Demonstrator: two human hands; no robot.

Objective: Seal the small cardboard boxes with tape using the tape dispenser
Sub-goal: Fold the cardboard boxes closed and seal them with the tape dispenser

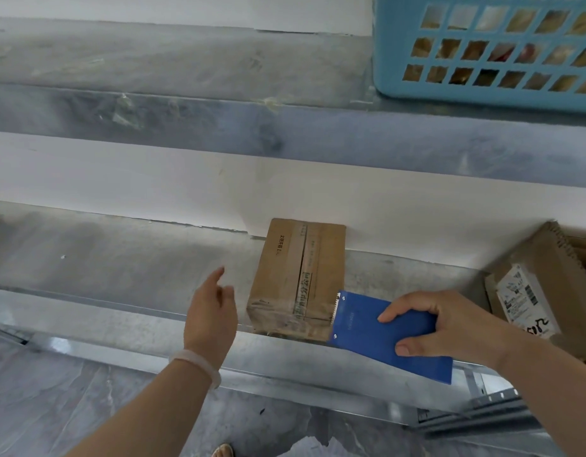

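A small brown cardboard box [298, 278] lies on the metal shelf [120, 258], its flaps closed and clear tape along its middle seam. My right hand [449, 324] grips a blue tape dispenser [377, 334], whose toothed blade sits against the box's near right corner. My left hand [212, 311] hovers just left of the box with fingers loosely extended, not touching it. A pale bangle circles that wrist.
A second cardboard box [542, 285] with a white printed label stands at the right end of the shelf. A blue plastic basket [489, 47] holding packets sits on the upper shelf at top right. Grey tiled floor [71, 407] lies below.
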